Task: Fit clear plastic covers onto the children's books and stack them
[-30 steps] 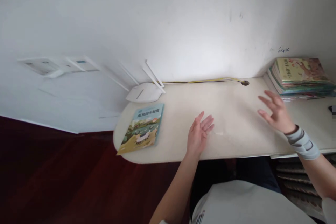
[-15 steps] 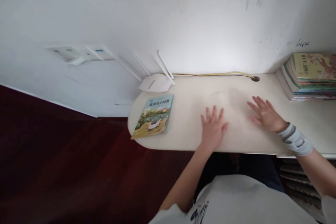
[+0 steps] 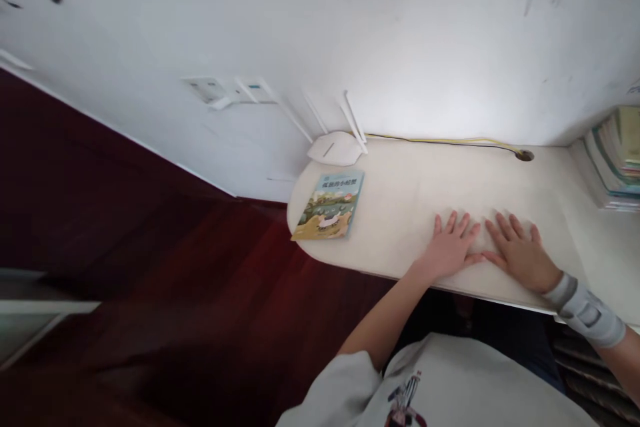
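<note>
My left hand lies flat on the white desk, fingers spread and holding nothing. Beside it my right hand, with a grey wrist brace, also rests palm down with its fingers apart. The tips of the two thumbs meet or nearly meet. A picture book with a blue, green and yellow cover lies at the rounded left end of the desk, well away from both hands.
A white router with raised antennas stands behind the book. Yellow and black cables run along the wall to a hole. Stacked books are at the far right. Wall sockets are at the left.
The view has shifted left, so the desk and book appear further right. My hands have come together, thumbs close, and now lie flat on the desk.
</note>
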Action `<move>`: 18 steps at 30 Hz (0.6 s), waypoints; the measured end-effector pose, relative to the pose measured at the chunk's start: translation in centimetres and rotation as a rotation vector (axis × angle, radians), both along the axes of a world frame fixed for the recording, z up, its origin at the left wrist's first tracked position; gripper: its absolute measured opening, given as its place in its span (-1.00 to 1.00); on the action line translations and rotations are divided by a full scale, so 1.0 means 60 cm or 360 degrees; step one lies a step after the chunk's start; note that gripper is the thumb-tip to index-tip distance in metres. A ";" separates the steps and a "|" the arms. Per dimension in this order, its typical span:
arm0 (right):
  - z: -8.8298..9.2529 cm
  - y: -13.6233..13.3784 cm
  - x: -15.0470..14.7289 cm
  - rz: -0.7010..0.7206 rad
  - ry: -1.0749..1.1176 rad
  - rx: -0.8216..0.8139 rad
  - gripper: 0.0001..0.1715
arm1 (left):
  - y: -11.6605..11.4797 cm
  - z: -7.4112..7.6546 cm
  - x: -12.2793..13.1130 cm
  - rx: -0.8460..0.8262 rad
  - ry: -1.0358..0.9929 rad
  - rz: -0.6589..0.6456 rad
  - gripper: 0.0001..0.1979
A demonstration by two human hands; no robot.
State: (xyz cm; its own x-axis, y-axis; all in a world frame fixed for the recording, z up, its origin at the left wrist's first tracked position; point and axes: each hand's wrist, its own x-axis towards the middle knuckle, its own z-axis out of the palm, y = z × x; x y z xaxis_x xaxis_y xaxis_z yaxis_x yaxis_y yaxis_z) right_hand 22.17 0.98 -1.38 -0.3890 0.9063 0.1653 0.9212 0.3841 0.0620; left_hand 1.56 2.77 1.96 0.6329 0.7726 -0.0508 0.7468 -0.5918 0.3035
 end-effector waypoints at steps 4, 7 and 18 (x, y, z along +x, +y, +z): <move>0.001 0.003 0.006 0.0034 0.0097 0.0013 -0.23 | 0.022 0.028 -0.046 0.0069 0.0013 0.0253 -0.27; 0.011 0.000 0.019 0.0012 0.0227 0.0118 -0.23 | 0.049 0.047 -0.137 0.0245 0.0135 0.0860 -0.33; 0.010 -0.009 0.049 -0.0090 0.0535 0.0333 -0.34 | 0.064 0.011 -0.331 0.0058 0.0513 0.1558 -0.46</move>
State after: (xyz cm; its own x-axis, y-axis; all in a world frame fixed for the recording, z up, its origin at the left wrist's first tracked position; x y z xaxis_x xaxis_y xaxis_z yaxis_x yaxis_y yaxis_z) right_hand 25.08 0.45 -0.76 -0.2322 0.8580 0.4581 0.9227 0.3433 -0.1752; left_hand -18.32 6.61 2.64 -0.3138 0.9467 -0.0729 0.9493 0.3145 -0.0022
